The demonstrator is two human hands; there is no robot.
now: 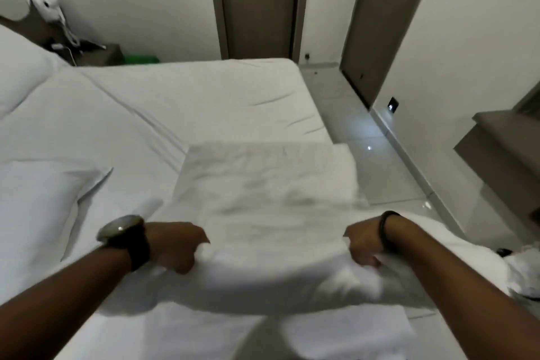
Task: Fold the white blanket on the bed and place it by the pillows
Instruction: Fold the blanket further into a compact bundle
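The white blanket (263, 207) lies partly folded on the near right part of the bed (181, 96), its far edge near the mattress's right side. My left hand (175, 245), with a watch on its wrist, grips the blanket's near edge on the left. Further right, my right hand (365, 245), with a dark band on its wrist, grips the same edge. The edge between them is raised off the bed and blurred. One white pillow (38, 204) lies at the left, a second pillow (20, 67) sits at the far left.
A bedside table (99, 54) with a white device and cables stands beyond the far left corner. Shiny floor tiles (371, 149) run along the bed's right side. Brown doors (257, 3) are in the far wall. A brown shelf unit (502, 149) stands at the right.
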